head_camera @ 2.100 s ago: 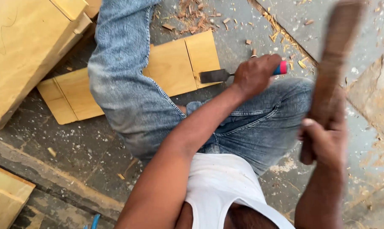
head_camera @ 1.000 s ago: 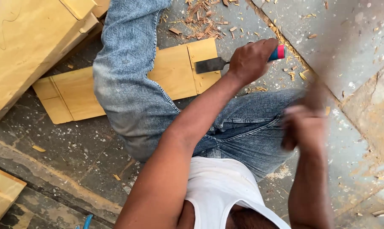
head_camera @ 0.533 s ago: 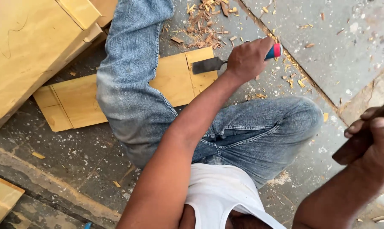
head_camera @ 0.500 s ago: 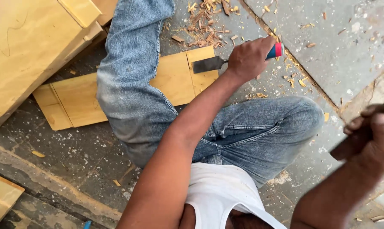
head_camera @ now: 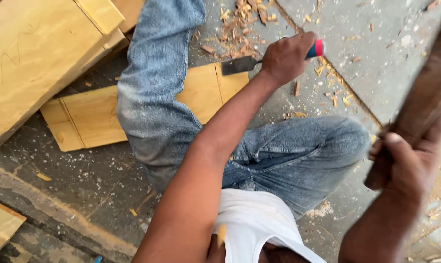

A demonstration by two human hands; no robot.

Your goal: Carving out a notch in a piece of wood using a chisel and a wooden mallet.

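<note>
Right hand [head_camera: 401, 165] is gripping a wooden mallet [head_camera: 425, 102]; left hand [head_camera: 288, 58] is holding a chisel [head_camera: 249, 62] to the plank [head_camera: 103, 117].

Nearest, the right fingers are wrapping tightly around the blurred mallet handle, raised to the chisel's right. Farther off, the left fingers are closing around the red-and-blue chisel handle; its long axis is lying roughly level, blade pointing left onto the plank's end, which is lying on the floor [head_camera: 376, 44] under a jeans-clad leg [head_camera: 157, 97].

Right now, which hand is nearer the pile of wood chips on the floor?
Left. The left hand grips the chisel right beside the wood chips. The right hand is raised well off to the other side, holding a blurred wooden mallet.
</note>
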